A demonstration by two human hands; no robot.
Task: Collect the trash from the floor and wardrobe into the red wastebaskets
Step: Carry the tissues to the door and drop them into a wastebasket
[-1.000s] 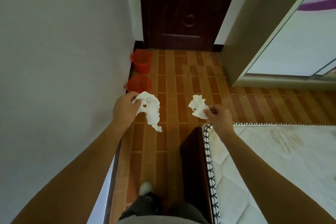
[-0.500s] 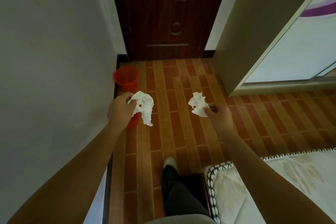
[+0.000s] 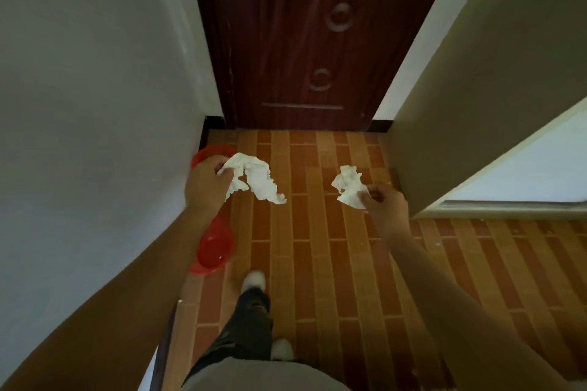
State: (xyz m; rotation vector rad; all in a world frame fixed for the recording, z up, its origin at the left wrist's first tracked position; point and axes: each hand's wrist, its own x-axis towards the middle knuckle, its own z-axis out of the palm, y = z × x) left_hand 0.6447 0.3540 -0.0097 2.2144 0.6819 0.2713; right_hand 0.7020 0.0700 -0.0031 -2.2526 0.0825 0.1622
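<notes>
My left hand (image 3: 205, 183) grips a long crumpled white tissue (image 3: 254, 177) that hangs to the right of it. My right hand (image 3: 385, 204) pinches a smaller crumpled white tissue (image 3: 349, 187) by its lower edge. Two red wastebaskets stand against the left wall. The near wastebasket (image 3: 213, 246) sits below my left forearm, its open mouth partly hidden by the arm. The far wastebasket (image 3: 206, 154) shows only a red rim behind my left hand.
A dark wooden door (image 3: 305, 41) closes the end of the corridor. A grey wall (image 3: 95, 105) runs along the left; a beige wardrobe side (image 3: 476, 89) stands on the right. My legs and white shoes (image 3: 252, 282) are on the brown tiled floor (image 3: 349, 263).
I have walked forward toward the door: the bed has dropped out of view and the wastebaskets are nearer, now under my left arm. Both hands keep hold of their tissues.
</notes>
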